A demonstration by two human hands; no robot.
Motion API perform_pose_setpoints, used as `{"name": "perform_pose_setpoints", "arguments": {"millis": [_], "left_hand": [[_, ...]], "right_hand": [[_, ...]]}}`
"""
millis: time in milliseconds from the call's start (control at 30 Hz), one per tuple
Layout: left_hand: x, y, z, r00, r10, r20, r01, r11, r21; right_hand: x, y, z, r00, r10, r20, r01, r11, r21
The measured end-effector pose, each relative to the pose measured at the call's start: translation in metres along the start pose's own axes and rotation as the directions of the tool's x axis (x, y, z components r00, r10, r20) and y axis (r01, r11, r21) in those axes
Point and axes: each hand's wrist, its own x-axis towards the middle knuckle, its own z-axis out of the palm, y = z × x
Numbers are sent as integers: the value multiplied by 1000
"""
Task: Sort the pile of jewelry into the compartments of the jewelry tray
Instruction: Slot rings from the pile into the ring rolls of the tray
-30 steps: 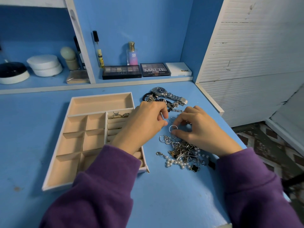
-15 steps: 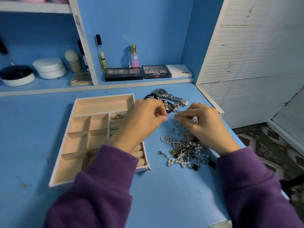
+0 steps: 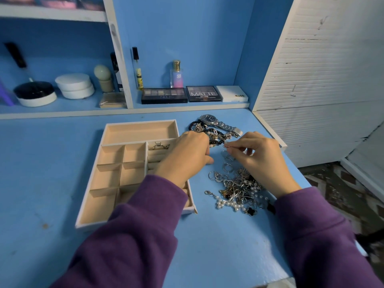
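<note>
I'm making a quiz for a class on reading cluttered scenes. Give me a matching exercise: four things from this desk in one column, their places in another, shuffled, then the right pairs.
Things:
1. wristwatch
2. jewelry tray
3. MATTE palette
4. pearl strand

Places:
A. on the back shelf, between two other palettes
B. near edge of the jewelry pile, closest to the person
C. far end of the pile, beyond both hands
D. on the desk, left of the pile

Pairs: 1-C, 2-D, 3-A, 4-B
</note>
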Motion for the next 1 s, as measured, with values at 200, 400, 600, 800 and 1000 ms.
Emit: {"name": "perform_pose_setpoints", "arguments": {"millis": [200,400,600,800,1000], "left_hand": [[-1,6,-3,1000,-13,20,15,995,-95],[-30,-16,-51,990,-40,-138,2,966,-260],[-65,-51,-66,971,-107,-214,31,943,-332],[-65,-56,-48,955,-111,-273,28,956,-291],[-73,-53,-41,960,-73,-271,40,992,-124]], "right_hand": [[-1,0,0,1000,-6,-1,6,1000,4],[-3,-5,-6,999,22,-42,-19,996,87],[-2,-41,13,996,-63,62,49,976,212],[12,-67,37,960,-231,156,204,964,169],[8,-61,52,942,-307,132,316,947,-51]]}}
